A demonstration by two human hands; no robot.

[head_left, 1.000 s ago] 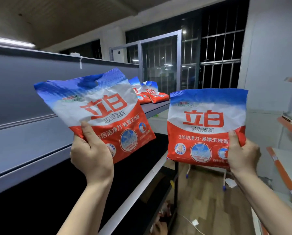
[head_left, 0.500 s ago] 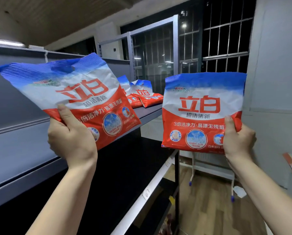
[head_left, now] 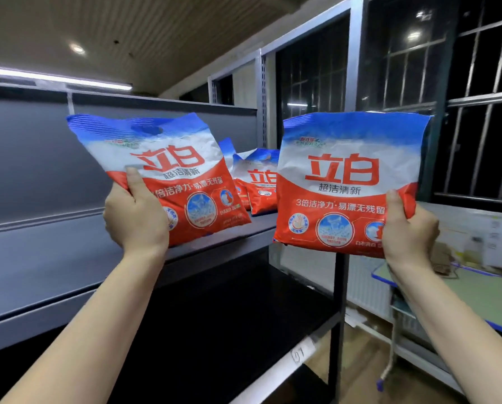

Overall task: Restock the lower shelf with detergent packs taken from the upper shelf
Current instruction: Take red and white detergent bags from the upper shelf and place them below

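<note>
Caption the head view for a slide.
Each hand, left and right, grips a detergent pack before the upper shelf.

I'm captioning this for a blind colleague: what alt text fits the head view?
Two bare hands each hold up a red, white and blue detergent pack, left hand on the left pack, right hand on the right pack. More packs lie on the upper shelf behind.

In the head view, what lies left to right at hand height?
left hand → left detergent pack → packs on the upper shelf → right detergent pack → right hand
</note>
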